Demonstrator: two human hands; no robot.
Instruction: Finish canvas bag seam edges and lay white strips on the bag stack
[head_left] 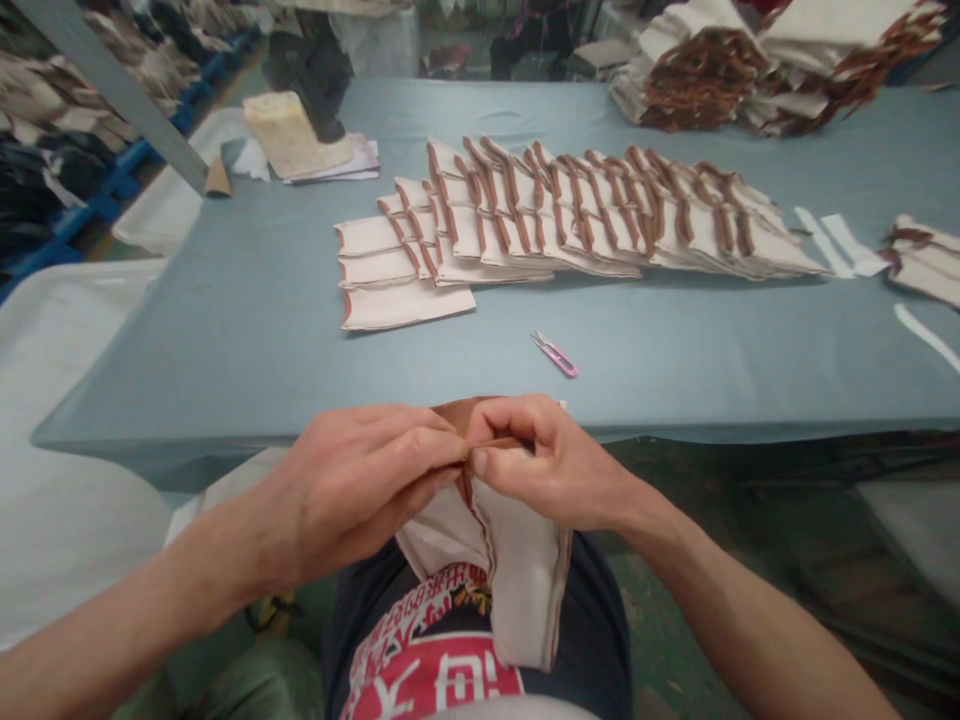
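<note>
A cream fabric piece with brown edging (521,560) hangs from my hands over my lap, in front of the table edge. My left hand (375,470) pinches its brown upper part, fingers pressed together. Close against it, my right hand (544,455) grips the same brown edge between thumb and curled fingers. The fingertips of both hands nearly touch, and what lies between them is partly hidden. Beyond my hands, pink thread snips (556,356) lie on the blue-green tabletop (262,350).
A long overlapping row of cream pieces with brown edges (555,215) crosses the table. Thick fabric stacks (705,70) stand at the back right. White strips (825,243) and another cream piece (930,260) lie at right. A metal post (124,95) rises at the left, near white bins (52,320).
</note>
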